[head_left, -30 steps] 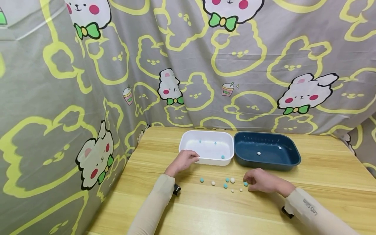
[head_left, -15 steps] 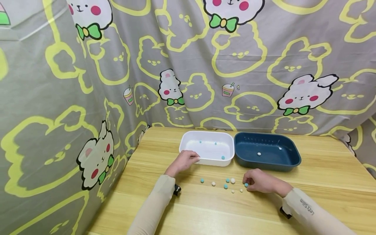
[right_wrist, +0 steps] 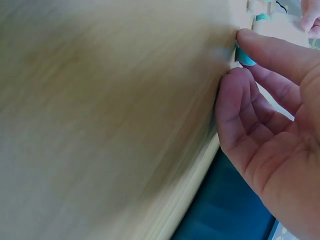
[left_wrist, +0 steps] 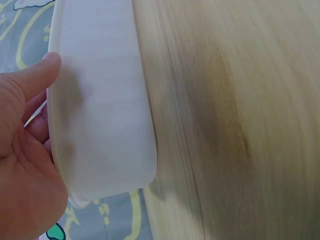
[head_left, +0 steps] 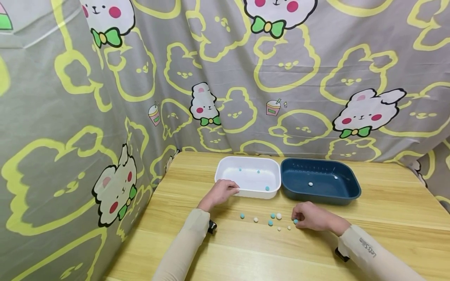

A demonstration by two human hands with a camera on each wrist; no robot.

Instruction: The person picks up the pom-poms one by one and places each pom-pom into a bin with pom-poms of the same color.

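left hand point(head_left: 220, 191) gripping, right hand point(head_left: 312, 216) pinching

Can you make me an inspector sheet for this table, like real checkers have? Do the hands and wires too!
Surface: wooden table, light brown with grain lines.
White tub: three small turquoise balls show inside.
Dark blue tub: next to the white tub; two white balls show inside.
Loose balls: three turquoise and four white lie in front of the tubs.
Clutter: nothing seen.
Left hand: grips the white tub's near rim.
Right hand: pinches one more turquoise ball, it seems.
Cables: nothing seen.
Surroundings: grey curtain with cartoon animals, behind and to the left.
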